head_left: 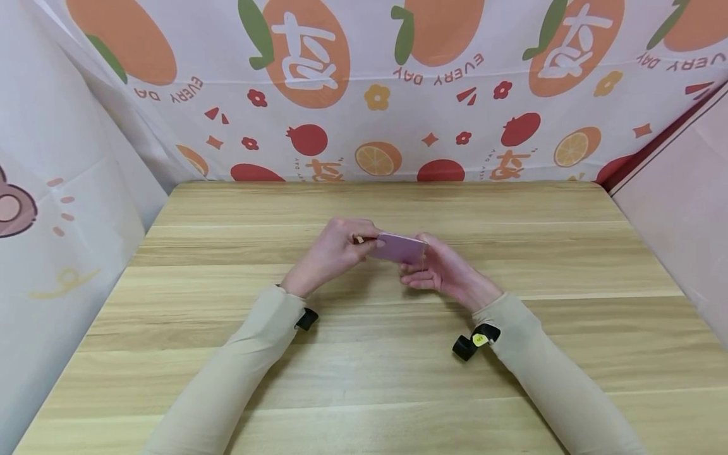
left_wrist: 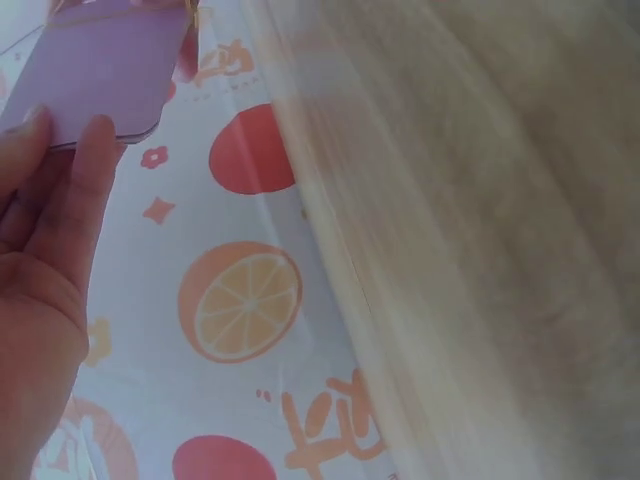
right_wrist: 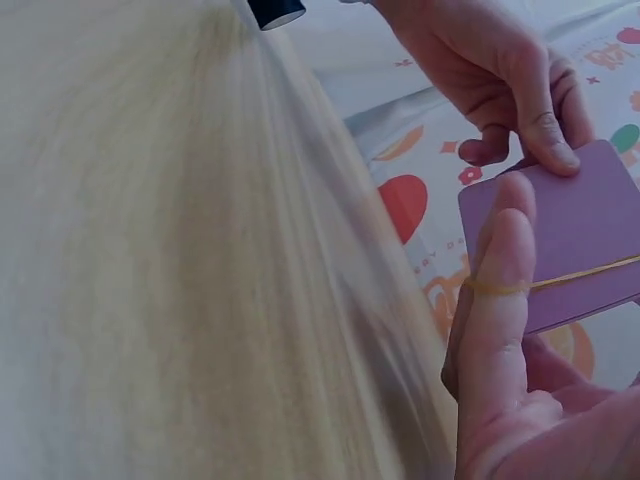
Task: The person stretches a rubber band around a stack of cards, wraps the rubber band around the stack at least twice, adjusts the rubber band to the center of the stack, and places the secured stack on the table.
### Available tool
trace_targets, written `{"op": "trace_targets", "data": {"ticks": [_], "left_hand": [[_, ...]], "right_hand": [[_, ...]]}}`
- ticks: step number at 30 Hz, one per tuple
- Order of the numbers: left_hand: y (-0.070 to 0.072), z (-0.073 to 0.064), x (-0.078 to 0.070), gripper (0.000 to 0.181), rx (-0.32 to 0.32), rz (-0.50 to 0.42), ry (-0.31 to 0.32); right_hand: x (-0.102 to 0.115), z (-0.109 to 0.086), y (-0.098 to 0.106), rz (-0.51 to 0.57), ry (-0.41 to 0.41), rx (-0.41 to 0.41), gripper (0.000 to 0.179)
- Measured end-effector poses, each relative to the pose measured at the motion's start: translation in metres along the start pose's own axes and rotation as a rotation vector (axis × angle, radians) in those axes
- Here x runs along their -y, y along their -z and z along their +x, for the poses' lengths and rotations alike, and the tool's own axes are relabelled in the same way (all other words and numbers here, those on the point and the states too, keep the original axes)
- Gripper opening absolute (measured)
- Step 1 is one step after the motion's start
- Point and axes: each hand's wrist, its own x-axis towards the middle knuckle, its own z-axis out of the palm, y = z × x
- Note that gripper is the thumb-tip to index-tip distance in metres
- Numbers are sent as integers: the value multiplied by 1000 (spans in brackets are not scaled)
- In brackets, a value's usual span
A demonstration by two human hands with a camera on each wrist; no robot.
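Between the two hands, above the table, is a thin stack of purple cards point(head_left: 397, 248) with rounded corners. A yellow rubber band point(right_wrist: 585, 273) runs across the stack point(right_wrist: 570, 225) near its right end. My left hand point(head_left: 341, 245) pinches the left end between thumb and fingers, as the left wrist view shows on the purple face point(left_wrist: 105, 80). My right hand point(head_left: 449, 272) holds the right end. In the right wrist view the band crosses a finger point(right_wrist: 503, 260) of that hand, which lies along the stack's edge. Part of the right hand lies outside that view.
Light wood-grain table point(head_left: 364, 379) lies under both forearms. A fruit-printed white cloth point(head_left: 364, 133) hangs along its far edge, and pale panels stand at the left and right. Each beige sleeve carries a black wrist camera point(head_left: 307, 319) near the cuff.
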Motion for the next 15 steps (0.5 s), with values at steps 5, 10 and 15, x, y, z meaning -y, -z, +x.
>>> {"op": "trace_targets", "data": {"ticks": [5,10,15], "left_hand": [[-4,0,1,12,-12,31,25],[-6,1,3,8,-68,38,104],[-4,3,4,6,-112,35,181]], "right_hand": [[-1,-1,-2,33,39,-65,24],[-1,0,-4,197,80,-71,22],[0,-1,-11,307,139,-120,19]]}}
